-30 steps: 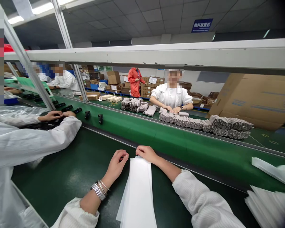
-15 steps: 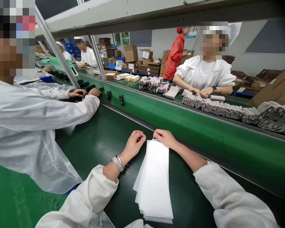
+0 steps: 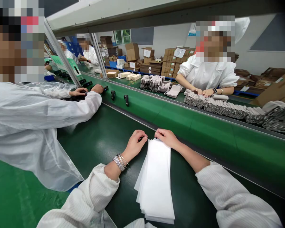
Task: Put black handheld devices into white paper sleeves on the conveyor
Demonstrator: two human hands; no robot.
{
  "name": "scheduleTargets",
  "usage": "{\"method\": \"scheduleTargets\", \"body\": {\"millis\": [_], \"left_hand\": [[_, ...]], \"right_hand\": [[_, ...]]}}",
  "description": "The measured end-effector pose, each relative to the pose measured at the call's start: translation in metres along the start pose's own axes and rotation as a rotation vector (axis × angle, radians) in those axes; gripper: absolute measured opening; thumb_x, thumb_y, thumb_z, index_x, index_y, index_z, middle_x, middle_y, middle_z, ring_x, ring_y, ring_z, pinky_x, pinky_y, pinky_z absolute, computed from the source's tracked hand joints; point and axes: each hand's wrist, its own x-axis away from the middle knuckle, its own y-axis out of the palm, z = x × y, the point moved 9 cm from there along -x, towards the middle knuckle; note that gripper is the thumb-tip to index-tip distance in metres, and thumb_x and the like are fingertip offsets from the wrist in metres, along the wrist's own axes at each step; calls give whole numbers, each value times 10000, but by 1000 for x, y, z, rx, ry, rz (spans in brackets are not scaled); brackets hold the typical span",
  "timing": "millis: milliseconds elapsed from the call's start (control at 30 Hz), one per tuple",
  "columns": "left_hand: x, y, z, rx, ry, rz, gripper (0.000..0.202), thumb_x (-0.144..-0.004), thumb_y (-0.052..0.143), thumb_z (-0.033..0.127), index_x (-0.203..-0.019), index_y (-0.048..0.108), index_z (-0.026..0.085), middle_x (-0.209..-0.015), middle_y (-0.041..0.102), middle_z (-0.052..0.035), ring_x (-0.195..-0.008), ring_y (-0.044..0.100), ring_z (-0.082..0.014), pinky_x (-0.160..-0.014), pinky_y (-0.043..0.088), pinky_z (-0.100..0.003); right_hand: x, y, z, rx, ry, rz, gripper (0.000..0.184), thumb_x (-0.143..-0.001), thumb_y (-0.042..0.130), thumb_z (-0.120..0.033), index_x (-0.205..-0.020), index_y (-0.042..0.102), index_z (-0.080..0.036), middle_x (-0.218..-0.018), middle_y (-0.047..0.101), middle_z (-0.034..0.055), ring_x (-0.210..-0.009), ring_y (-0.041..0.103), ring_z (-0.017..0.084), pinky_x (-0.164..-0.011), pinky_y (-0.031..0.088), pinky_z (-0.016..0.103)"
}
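Note:
A fanned stack of thin white translucent sheets or sleeves (image 3: 156, 180) lies lengthwise on the dark green table, its far end between my hands. My left hand (image 3: 136, 144) is just left of that end, wearing a watch and bangles. Its thumb and forefinger come together in a pinch; anything between them is too small to make out. At the far right corner of the stack is my right hand (image 3: 167, 138), fingers curled and closed, the tips at the top edge of the sheets. What these fingertips hold is hidden.
A green conveyor belt (image 3: 180, 123) runs beyond the table, carrying small black devices (image 3: 126, 100). A co-worker in white (image 3: 38, 107) handles devices at left. Across the belt, another co-worker (image 3: 209, 72) works behind a row of grey-white folded bundles (image 3: 223, 107). A metal post (image 3: 98, 57) stands on the line.
My hands and the stack hold nearly the same position; the view has shifted slightly. The person in red across the line is now mostly hidden behind the co-worker in white.

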Motion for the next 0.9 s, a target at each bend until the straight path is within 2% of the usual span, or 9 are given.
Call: {"method": "scheduleTargets", "body": {"millis": [400, 600, 900], "left_hand": [[0, 0, -2, 7, -10, 0, 144, -903, 556, 243, -941, 681, 183, -1127, 565, -79, -972, 581, -172, -796, 489, -290], [0, 2, -1, -23, -3, -13, 132, -908, 556, 243, -929, 673, 188, -1127, 569, -67, -1015, 573, -172, -743, 466, -271], [-3, 4, -3, -55, 38, -25, 154, -914, 547, 267, -966, 671, 192, -1137, 574, -60, -1030, 577, -166, -825, 482, -288]], "right_hand": [[0, 0, -1, 4, -2, -8, 252, -905, 474, -330, -765, 632, -192, -840, 697, -7, -760, 603, 141, -674, 375, 241], [1, -2, -2, 26, -2, 0, 261, -910, 481, -344, -773, 644, -195, -808, 687, -17, -724, 584, 133, -648, 355, 240], [0, -6, -1, 54, 9, 11, 237, -909, 503, -315, -792, 669, -193, -806, 692, -20, -696, 570, 120, -645, 348, 231]]}}
